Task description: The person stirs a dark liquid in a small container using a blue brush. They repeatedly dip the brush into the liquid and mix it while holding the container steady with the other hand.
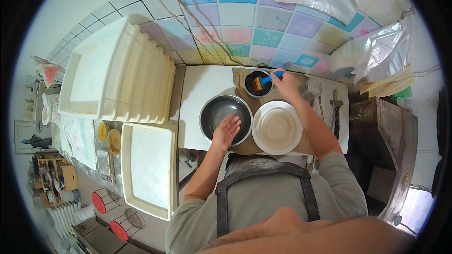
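My right hand (283, 80) grips the blue handle of a basting brush (266, 80). Its yellow-orange head dips inside a small metal bowl (246, 89), whose inside looks dark. Over the larger dark metal bowl (207, 106), my left hand (226, 132) is held palm up with its fingers apart and nothing in them. Whether that hand touches the bowl, I cannot tell. Between my forearms sits a white round dish (277, 127) with a pale inside. A brown cloth (241, 74) lies under the small bowl and the dish.
Stacked cream plastic trays (136, 74) rise at the left, with one more tray (148, 169) nearer me. A metal shaker (311, 89) and tongs (334, 107) lie right of the cloth. Plastic bags (378, 53) hang on the tiled wall. A rusty metal box (385, 130) stands at right.
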`<state>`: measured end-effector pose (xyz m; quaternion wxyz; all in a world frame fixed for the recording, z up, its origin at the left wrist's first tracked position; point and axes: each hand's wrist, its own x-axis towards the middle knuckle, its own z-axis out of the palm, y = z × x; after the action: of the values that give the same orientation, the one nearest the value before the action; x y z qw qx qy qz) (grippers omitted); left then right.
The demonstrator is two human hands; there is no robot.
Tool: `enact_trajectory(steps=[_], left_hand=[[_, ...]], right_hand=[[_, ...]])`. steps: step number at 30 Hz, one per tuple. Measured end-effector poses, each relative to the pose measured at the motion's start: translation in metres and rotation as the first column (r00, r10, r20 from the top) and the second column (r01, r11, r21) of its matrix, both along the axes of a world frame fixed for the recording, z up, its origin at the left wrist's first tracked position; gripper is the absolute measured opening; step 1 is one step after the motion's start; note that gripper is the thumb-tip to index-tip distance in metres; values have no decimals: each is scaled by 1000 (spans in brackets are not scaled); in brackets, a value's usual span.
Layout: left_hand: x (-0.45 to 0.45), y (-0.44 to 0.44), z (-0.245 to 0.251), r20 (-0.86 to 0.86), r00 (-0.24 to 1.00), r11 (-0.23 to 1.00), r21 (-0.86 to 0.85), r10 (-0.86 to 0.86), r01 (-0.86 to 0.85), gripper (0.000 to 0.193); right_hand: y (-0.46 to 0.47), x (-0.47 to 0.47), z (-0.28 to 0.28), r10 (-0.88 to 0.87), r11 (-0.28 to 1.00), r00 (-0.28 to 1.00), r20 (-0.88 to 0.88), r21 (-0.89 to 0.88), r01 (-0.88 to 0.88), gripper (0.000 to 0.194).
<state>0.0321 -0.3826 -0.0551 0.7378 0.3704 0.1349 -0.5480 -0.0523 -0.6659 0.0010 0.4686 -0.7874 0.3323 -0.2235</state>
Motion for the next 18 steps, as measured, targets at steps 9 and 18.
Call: enact_trajectory(steps=[9, 18], left_hand=[[-2, 1, 2, -11, 1000, 1000, 11, 5, -5, 34], [-4, 4, 3, -1, 1000, 1000, 16, 4, -4, 35]], right_hand=[[1, 1, 14, 341, 799, 932, -125, -484, -357, 19], [2, 9, -29, 41, 890, 947, -317, -419, -179, 17]])
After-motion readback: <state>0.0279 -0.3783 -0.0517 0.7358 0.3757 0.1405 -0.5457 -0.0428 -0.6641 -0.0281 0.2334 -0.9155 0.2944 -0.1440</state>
